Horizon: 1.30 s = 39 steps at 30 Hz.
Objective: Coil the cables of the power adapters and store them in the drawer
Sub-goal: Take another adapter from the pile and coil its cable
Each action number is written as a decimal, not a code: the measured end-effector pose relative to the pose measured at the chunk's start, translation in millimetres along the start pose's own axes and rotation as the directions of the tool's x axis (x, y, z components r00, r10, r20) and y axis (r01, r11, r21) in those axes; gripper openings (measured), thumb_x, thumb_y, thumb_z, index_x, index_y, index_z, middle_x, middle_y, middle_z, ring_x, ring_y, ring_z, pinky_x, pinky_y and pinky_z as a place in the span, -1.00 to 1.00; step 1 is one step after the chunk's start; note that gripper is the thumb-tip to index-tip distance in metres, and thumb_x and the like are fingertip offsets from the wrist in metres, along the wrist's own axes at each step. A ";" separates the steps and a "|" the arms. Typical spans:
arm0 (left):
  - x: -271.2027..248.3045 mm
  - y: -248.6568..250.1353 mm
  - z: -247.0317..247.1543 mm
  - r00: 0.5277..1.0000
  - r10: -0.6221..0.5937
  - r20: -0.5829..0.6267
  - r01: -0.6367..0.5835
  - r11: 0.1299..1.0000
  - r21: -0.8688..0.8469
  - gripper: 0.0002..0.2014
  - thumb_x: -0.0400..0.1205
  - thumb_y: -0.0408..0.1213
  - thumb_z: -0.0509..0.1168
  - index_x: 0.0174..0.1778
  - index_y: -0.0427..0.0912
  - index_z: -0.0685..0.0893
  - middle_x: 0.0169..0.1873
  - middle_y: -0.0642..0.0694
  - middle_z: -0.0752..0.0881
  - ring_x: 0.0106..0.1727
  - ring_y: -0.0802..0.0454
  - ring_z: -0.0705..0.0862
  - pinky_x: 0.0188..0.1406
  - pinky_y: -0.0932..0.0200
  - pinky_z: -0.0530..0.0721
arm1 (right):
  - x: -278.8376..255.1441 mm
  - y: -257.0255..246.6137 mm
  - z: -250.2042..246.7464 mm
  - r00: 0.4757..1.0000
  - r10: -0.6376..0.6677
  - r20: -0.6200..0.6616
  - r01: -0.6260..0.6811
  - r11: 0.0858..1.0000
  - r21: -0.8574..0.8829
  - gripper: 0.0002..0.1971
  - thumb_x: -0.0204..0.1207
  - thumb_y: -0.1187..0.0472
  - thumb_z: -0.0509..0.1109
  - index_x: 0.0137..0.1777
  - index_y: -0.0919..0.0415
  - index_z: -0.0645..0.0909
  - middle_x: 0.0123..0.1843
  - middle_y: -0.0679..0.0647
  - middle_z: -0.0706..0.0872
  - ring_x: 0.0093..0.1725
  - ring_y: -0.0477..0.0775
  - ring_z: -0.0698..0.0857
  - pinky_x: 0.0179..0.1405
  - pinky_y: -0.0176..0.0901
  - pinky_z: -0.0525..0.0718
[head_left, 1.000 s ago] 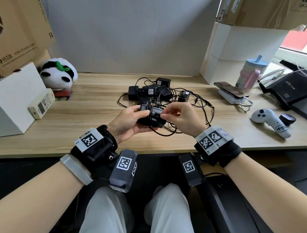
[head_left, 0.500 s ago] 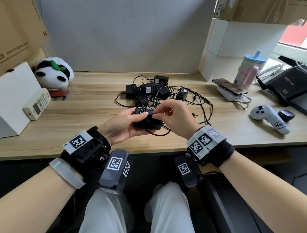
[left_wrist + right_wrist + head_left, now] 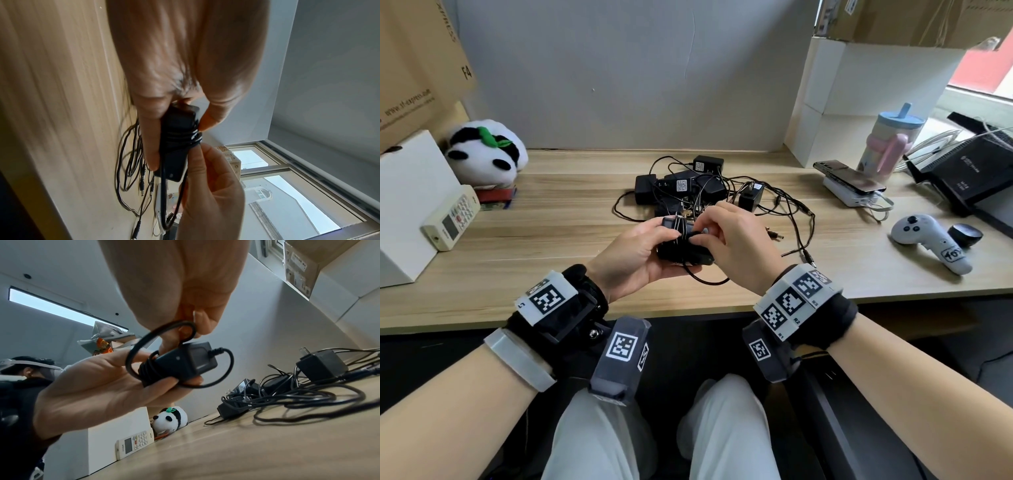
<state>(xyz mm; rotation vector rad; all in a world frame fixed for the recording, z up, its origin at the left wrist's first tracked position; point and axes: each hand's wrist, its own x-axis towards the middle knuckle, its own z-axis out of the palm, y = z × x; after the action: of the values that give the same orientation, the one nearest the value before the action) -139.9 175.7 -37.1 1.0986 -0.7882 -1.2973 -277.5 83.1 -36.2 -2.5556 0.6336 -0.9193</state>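
Observation:
My left hand (image 3: 640, 257) grips a black power adapter (image 3: 681, 251) above the desk's front edge, thumb on top and fingers underneath. Its thin black cable (image 3: 148, 369) is wound several turns round the adapter body (image 3: 174, 146). My right hand (image 3: 729, 240) pinches the loose end of that cable (image 3: 162, 332), which forms a loop beside the adapter (image 3: 185, 363). Behind the hands lies a tangled pile of other black adapters (image 3: 681, 185) with their cables (image 3: 791, 212) spread to the right on the wooden desk (image 3: 551, 240). No drawer is in view.
A white remote (image 3: 452, 219) leans on a white box (image 3: 407, 205) at left, with a panda plush (image 3: 486, 154) behind. To the right are a phone on a power bank (image 3: 852, 185), a cup (image 3: 890, 144), a white controller (image 3: 928, 240) and a black router (image 3: 969, 174).
The right hand has carried the cable over and round the adapter, adding turns; the loose length hanging below is shorter. Both hands stay above the desk's front edge.

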 end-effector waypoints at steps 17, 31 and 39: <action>1.2 11.3 9.1 0.999 -0.035 0.003 0.034 0.990 0.135 -0.74 0.68 -0.55 0.10 0.22 -0.27 0.54 -0.02 -0.27 0.71 -0.12 -0.19 0.80 0.03 -0.15 0.75 | -9.8 3.0 17.1 0.973 0.170 -0.155 -0.147 0.978 0.151 -0.95 0.48 0.27 0.43 -0.10 0.24 0.65 -0.30 -0.15 0.50 -0.27 -0.23 0.45 -0.26 -0.53 0.34; -0.7 2.5 1.7 0.999 -0.038 -0.026 0.039 0.998 0.041 -0.67 0.65 -0.46 0.21 0.34 -0.40 0.52 0.24 -0.46 0.64 0.15 -0.42 0.70 0.02 -0.09 0.76 | -12.8 11.4 9.3 0.989 0.117 -0.088 -0.085 0.948 0.307 -0.77 0.43 0.42 0.46 0.06 0.21 0.77 -0.16 -0.09 0.66 -0.17 -0.11 0.63 -0.15 -0.43 0.54; 0.1 0.6 2.2 0.999 -0.033 -0.014 0.035 0.992 0.122 -0.69 0.66 -0.45 0.20 0.31 -0.44 0.52 0.12 -0.44 0.70 0.10 -0.38 0.73 0.04 -0.11 0.76 | -5.8 3.8 9.6 0.951 0.287 -0.117 -0.207 0.869 0.448 -0.61 0.31 0.46 0.54 -0.28 0.03 0.40 -0.26 0.00 0.78 -0.21 -0.10 0.78 -0.10 -0.18 0.75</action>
<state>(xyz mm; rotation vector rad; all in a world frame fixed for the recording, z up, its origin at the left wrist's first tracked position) -141.7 175.1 -35.8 1.2212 -0.8526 -1.2832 -276.2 84.5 -47.9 -1.9614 0.6999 -1.0696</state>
